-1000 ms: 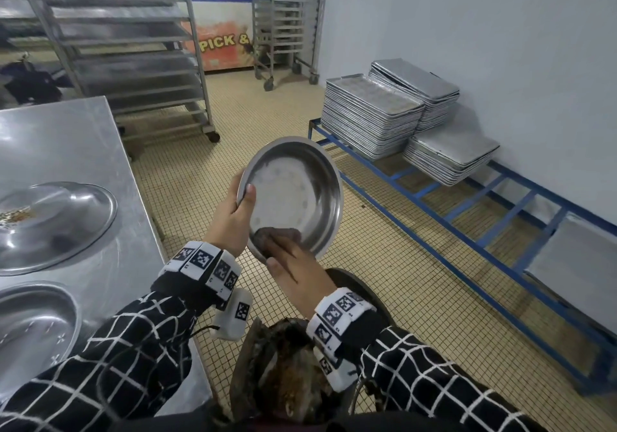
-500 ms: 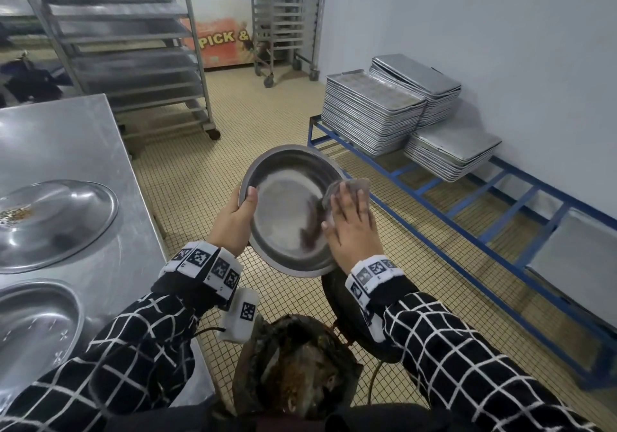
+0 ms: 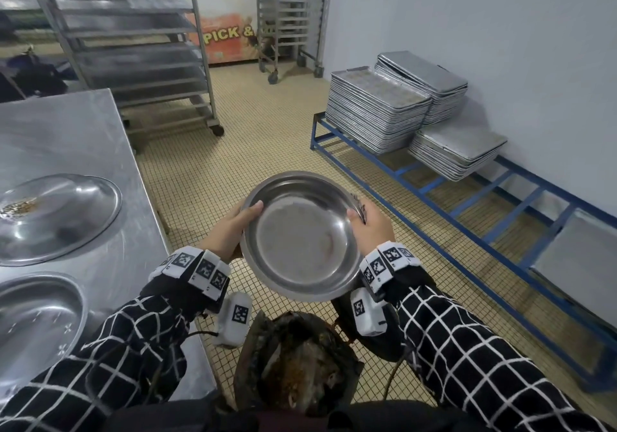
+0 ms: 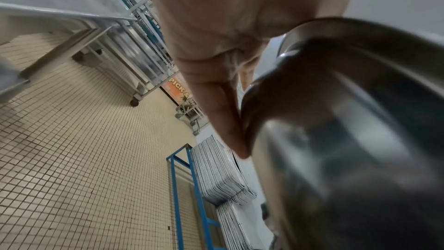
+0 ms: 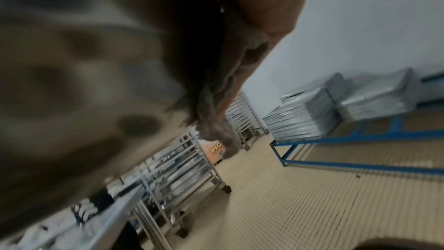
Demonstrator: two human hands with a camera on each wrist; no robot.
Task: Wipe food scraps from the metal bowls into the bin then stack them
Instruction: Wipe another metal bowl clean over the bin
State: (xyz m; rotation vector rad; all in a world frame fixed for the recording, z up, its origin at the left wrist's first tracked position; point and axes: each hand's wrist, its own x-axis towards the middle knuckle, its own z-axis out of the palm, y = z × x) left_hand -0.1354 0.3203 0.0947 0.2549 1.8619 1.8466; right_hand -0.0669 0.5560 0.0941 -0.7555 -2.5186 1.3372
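We see the stainless steel surface carrying two more bowls. We hold the round shiny metal bowl tilted above the dark scrap-filled bin, so scraps drop in. Left hand and right hand fingers curl round opposite rims; only the right wrist view shows the grey rag pinched underneath.

tray stacks | blue rack | wheeled racks

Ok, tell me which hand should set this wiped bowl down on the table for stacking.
Left, probably. The left hand grips the bowl on the rim nearer the table, where the other bowls sit. The right hand also holds the cloth against the far rim.
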